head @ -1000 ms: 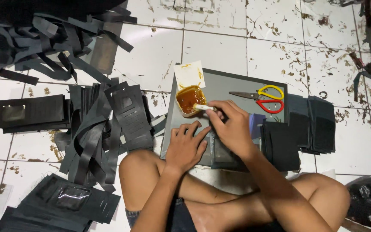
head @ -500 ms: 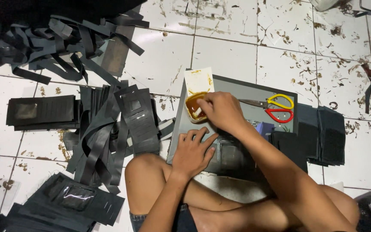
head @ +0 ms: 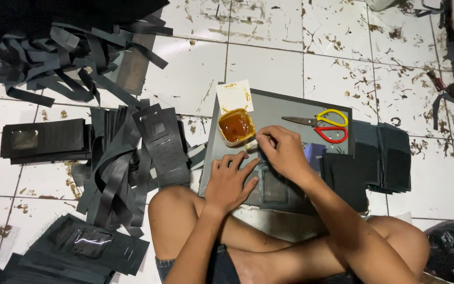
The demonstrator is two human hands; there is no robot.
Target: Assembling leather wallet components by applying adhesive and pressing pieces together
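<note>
White tiled floor [head: 269, 63] (stained), black strips [head: 53, 68], grey board [head: 285, 108]

left hand [head: 231, 181]: flat on the grey board [head: 285, 108], fingers spread
right hand [head: 284, 152]: fingers pinched at the glue tub's 4 o'clock rim
glue tub [head: 236, 126]: amber, open (lid [head: 234, 97] at 12 o'clock)
scissors [head: 319, 124]: at 3 o'clock of tub

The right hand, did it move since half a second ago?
Yes. The right hand was over the tub of orange glue before; now it sits beside the tub, nearer the person, pulled off it toward the scissors.
</note>
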